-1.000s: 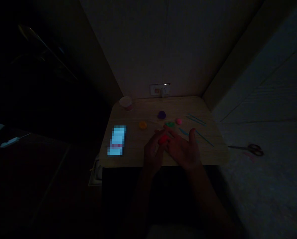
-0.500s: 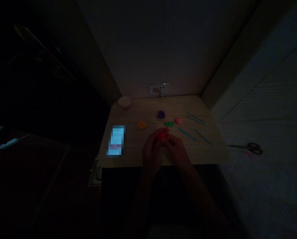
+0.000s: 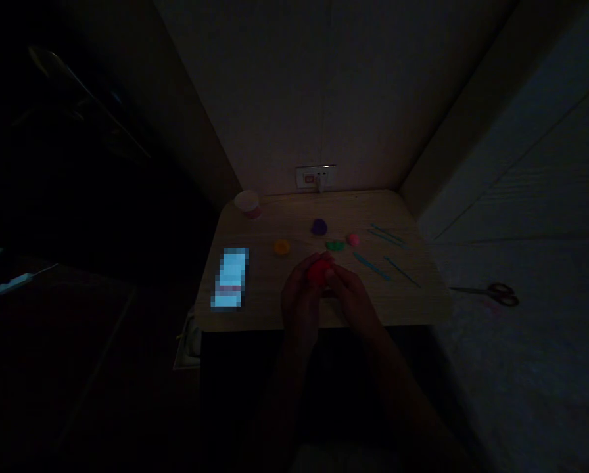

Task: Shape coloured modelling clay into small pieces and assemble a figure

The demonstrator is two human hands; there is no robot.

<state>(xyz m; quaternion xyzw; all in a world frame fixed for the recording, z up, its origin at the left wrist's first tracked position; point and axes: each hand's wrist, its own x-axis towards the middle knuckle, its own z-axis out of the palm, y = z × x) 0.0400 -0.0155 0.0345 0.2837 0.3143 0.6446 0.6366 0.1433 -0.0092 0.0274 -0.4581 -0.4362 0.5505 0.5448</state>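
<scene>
A lump of red modelling clay (image 3: 317, 272) is held between my two hands above the near half of the small wooden table (image 3: 255, 312). My left hand (image 3: 299, 295) cups it from the left and below. From the right, my right hand (image 3: 352, 297) presses its thumb and fingers against it. Just beyond the fingers lies a green scalloped clay piece (image 3: 334, 246), with a pink clay ball (image 3: 353, 240) to its right. A purple clay lump (image 3: 319, 227) rests farther back, and an orange clay disc (image 3: 281, 247) lies to the left.
Several thin blue modelling tools (image 3: 372, 266) lie on the right of the table. A lit phone (image 3: 231, 279) is at the left, and a pale cup (image 3: 248, 203) stands in the back left corner. Scissors (image 3: 502, 293) rest beyond the right edge. A wall socket (image 3: 315, 177) holds a plug.
My right thumb has shifted to the right across the clay, so more of the red lump shows. Both hands stay in nearly the same place; the other things have not moved.
</scene>
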